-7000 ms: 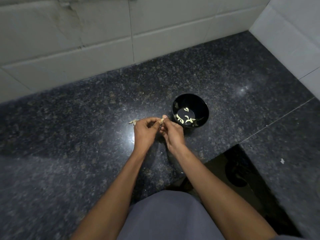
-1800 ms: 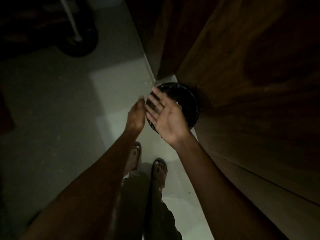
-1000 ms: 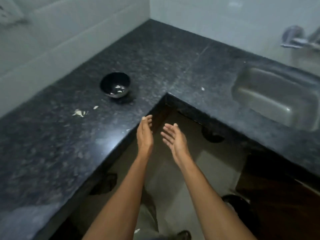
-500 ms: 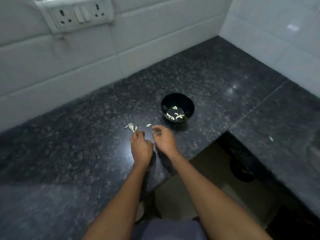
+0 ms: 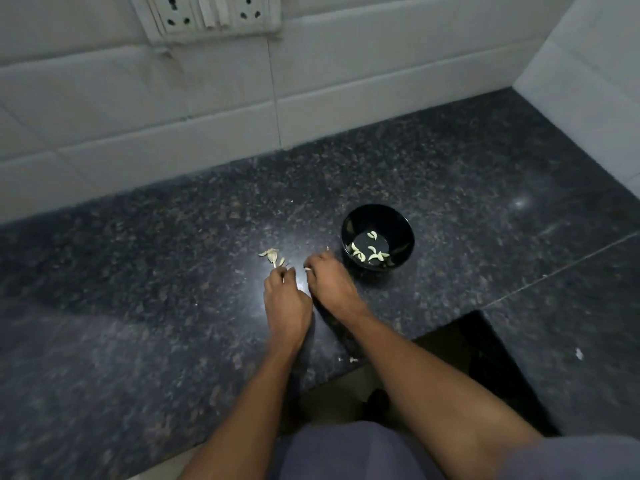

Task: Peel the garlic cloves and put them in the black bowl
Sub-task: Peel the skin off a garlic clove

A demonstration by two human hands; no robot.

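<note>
Head view: both hands reaching for the loose garlic beside the black bowl.

Head view. The left hand (image 5: 286,299) and right hand (image 5: 329,282) rest knuckles-up on the dark stone table (image 5: 138,271), fingers curled downward; whether either already pinches a clove cannot be told, as the fingertips are hidden. A small heap of unpeeled garlic and skins (image 5: 272,256) lies just beyond the left hand. The black bowl (image 5: 378,221), just right of the right hand, holds several peeled cloves (image 5: 370,252). For a clean step, it seems best to pick one clove only, steady it with one hand, strip the skin with the other, and release it over the bowl's centre.
</note>
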